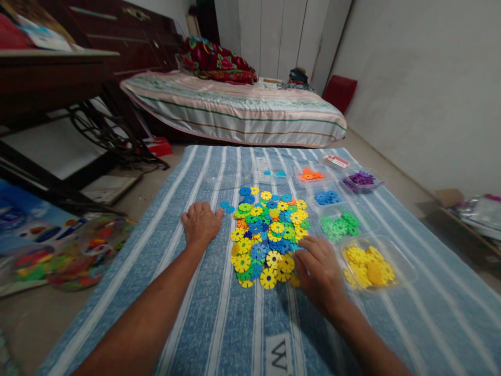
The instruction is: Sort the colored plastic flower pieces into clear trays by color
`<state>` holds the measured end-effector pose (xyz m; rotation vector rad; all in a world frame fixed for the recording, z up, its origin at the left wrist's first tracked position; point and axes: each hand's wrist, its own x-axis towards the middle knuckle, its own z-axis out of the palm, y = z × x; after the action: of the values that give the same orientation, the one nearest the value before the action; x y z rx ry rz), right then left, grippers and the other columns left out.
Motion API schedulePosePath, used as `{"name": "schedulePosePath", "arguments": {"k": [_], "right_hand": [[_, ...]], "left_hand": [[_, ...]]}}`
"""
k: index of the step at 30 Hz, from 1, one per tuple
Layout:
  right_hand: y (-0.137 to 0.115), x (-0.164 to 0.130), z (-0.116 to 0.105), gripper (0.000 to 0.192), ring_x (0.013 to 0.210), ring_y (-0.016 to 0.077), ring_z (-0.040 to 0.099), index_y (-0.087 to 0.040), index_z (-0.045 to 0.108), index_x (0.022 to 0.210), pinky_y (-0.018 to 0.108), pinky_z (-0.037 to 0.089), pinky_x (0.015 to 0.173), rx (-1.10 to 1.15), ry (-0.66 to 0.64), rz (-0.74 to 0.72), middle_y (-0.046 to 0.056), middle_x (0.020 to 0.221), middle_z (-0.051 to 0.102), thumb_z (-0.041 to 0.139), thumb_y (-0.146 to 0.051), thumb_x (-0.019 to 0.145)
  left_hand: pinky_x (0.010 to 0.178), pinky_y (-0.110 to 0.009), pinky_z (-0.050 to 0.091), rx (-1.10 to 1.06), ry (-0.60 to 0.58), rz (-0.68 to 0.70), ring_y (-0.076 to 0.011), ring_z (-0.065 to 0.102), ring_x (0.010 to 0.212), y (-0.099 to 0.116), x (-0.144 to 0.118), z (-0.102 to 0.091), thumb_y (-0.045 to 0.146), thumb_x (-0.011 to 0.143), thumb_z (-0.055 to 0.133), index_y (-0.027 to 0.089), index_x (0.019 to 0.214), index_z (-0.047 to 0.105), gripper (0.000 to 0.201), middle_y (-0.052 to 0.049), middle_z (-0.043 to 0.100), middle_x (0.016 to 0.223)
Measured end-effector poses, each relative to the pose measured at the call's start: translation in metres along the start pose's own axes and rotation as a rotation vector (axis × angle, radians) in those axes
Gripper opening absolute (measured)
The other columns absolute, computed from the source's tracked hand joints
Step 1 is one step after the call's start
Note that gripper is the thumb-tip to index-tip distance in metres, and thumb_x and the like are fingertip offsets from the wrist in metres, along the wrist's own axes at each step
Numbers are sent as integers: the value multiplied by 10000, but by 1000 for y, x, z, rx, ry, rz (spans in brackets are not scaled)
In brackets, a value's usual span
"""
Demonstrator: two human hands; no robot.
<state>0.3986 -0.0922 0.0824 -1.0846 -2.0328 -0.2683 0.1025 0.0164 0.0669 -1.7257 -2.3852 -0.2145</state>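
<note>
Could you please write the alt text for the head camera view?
A person's right hand is at the right edge of a pile of colourful notched discs on a striped cloth; the left hand rests on the cloth, left of the pile. To the right, clear containers hold yellow, green, blue, orange or purple pieces.

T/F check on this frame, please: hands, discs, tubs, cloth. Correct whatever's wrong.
1. The bare left hand is beside the mixed pile of multicoloured, notched plastic discs. True.
2. The bare right hand is inside the clear plastic tub of purple pieces. False: it is at the pile's right edge.
3. The green plastic pieces lie nearer the person than the orange plastic pieces. True.
4. The clear plastic tub of yellow discs is the farthest tub. False: it is the nearest.
5. The blue, white-striped cloth lies under the pile. True.
</note>
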Motion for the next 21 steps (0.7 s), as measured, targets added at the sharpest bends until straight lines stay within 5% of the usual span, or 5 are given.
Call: {"name": "schedulePosePath", "arguments": {"k": [6,9,16,21], "right_hand": [[46,-7,-64,41,975,246,640,-178,633,838,445,480,909,-336,78,94,89,940,701,626,-162,875],[53,-14,-75,20,965,260,644,-173,644,870,461,489,895,-388,80,107,100,929,703,630,-184,878],[9,-27,-26,125,1183,273,552,-209,658,965,452,490,938,-55,-168,52,108,1112,666,581,-168,875],[-6,-21,2,248,1259,346,478,-193,681,1050,514,462,964,-82,-368,87,151,1242,619,680,-219,803]], "left_hand": [[948,-473,365,-4,-5,-6,-356,469,1204,0,0,2,462,906,358,105,1143,591,487,-214,587,1235],[945,-474,370,2,3,0,-354,477,1193,0,-1,1,459,907,357,101,1128,596,484,-210,597,1214],[946,-481,377,11,-11,-9,-348,486,1192,2,0,-1,460,907,350,105,1141,593,490,-207,594,1227],[942,-475,381,22,-7,1,-349,492,1184,0,2,2,470,910,337,95,1132,596,507,-209,597,1218]]}}
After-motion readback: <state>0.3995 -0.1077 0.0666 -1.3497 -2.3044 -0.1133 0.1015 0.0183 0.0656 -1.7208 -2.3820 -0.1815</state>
